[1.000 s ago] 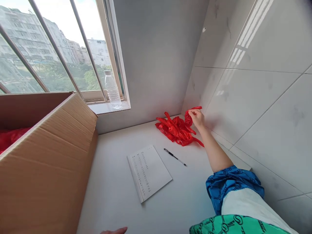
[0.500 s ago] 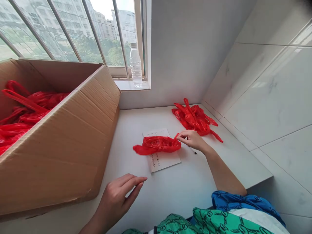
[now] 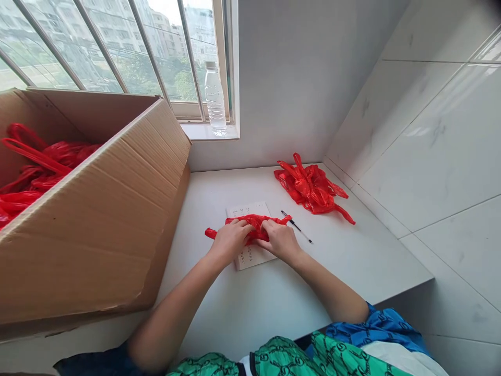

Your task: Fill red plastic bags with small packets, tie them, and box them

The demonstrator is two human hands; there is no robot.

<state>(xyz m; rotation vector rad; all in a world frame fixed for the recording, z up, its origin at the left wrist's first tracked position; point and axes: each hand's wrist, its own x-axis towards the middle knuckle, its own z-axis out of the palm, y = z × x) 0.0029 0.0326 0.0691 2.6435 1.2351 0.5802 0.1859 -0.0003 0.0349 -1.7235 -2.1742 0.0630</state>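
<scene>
A red plastic bag (image 3: 256, 222) lies bunched over an open-faced sheet or booklet with printed marks (image 3: 250, 257) on the white tabletop. My left hand (image 3: 231, 239) grips the bag from the left, its fingers curled into the plastic. From the right, my right hand (image 3: 279, 239) pinches the same bag close to the left one. Fingertips of both hands are partly hidden in the folds. One end of the bag sticks out at the left, another at the upper right. A black pen (image 3: 299, 228) rests beside my right hand.
A large cardboard box (image 3: 113, 224) with red plastic bags (image 3: 43, 162) inside stands at the left. Another crumpled red bag pile (image 3: 313, 188) lies at the back right by the tiled wall (image 3: 438, 146). A water bottle (image 3: 215, 102) stands on the windowsill.
My left hand has moved up and forward from the table's front onto the bag. My right hand has shifted left from the bag's end to its middle, uncovering the pen.
</scene>
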